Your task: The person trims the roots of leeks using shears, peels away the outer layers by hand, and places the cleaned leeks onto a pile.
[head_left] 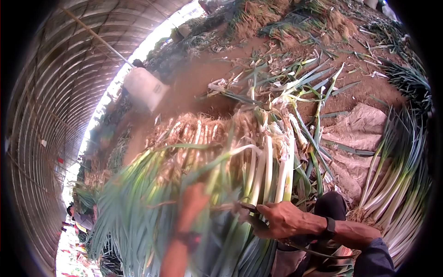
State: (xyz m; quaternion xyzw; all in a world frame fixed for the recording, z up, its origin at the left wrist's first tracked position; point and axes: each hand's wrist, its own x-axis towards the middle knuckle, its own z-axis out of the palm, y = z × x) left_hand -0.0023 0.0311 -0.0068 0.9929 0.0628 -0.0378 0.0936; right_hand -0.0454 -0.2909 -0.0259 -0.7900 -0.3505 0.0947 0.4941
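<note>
A large row of long green onions lies across the lower middle, roots at the top and leaves toward the bottom left. My left hand, smeared by motion, is over the middle of these stalks; its fingers cannot be made out. To its right, my right hand is closed, with a dark narrow object between thumb and fingers that I cannot identify, beside the white stalks. A dark band circles the right wrist. Loose peeled leaves lie just beyond the stalks.
More green onions are piled at the right beside a brown sack cloth. A pale sack stands at the upper left. Leaf scraps lie over brown soil. A person is at the far left under the arched roof.
</note>
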